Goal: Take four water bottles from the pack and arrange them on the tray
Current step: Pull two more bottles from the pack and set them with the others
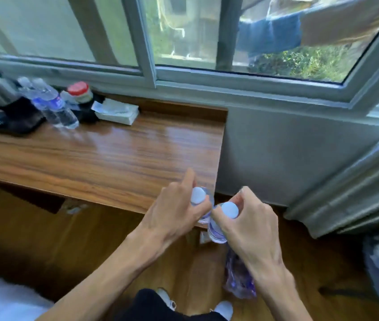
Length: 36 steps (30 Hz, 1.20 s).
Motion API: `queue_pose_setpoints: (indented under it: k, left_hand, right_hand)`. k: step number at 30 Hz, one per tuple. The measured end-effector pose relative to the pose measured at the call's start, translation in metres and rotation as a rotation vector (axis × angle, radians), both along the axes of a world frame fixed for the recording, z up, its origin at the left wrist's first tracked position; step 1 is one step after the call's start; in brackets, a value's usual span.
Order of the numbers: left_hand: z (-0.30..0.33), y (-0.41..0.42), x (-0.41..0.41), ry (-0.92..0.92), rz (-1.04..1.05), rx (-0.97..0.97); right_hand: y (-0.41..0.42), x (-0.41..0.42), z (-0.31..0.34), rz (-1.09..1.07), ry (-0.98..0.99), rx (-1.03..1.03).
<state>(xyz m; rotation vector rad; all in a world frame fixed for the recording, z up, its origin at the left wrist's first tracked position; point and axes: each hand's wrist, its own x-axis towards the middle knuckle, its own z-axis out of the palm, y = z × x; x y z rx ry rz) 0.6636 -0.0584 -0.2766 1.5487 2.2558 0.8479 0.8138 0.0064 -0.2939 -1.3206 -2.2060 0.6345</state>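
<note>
Landmark: wooden desk (105,156) below the window (184,38).
Left hand (174,214): fingers closed round the neck of one water bottle (198,195), at the desk's near right corner.
Right hand (248,224): clamped on a second bottle (229,210), just off that corner, the two bottles touching.
Pack (239,276): crumpled plastic on the floor below the right hand.
Desk's far left: two standing bottles (51,103), a red-lidded jar (79,91), a tissue box (116,111).
Tray: cannot tell which item it is.

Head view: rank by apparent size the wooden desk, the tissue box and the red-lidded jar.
1. wooden desk, largest by far.
2. tissue box.
3. red-lidded jar, slightly smaller; both sit at similar depth, so this order seems fair.
</note>
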Motion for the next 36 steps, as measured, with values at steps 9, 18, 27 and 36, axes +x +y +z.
queue_pose_setpoints:
  k: [9,18,27,36]
  left_hand:
    - [-0.01,-0.066,-0.163,0.087,0.189,0.036]
    - [-0.013,-0.097,-0.306,0.075,0.374,-0.048]
    - [-0.02,-0.093,-0.457,-0.01,0.479,-0.017]
    - [-0.04,-0.083,-0.617,-0.017,0.408,-0.084]
  right_hand:
    - [-0.028,-0.18,0.009,0.217,-0.02,-0.037]
    - [-0.04,-0.339,0.002,0.404,0.019,-0.068]
    - [-0.024,-0.499,-0.003,0.473,0.013,-0.127]
    - [-0.035,-0.642,-0.027,0.248,-0.023,-0.278]
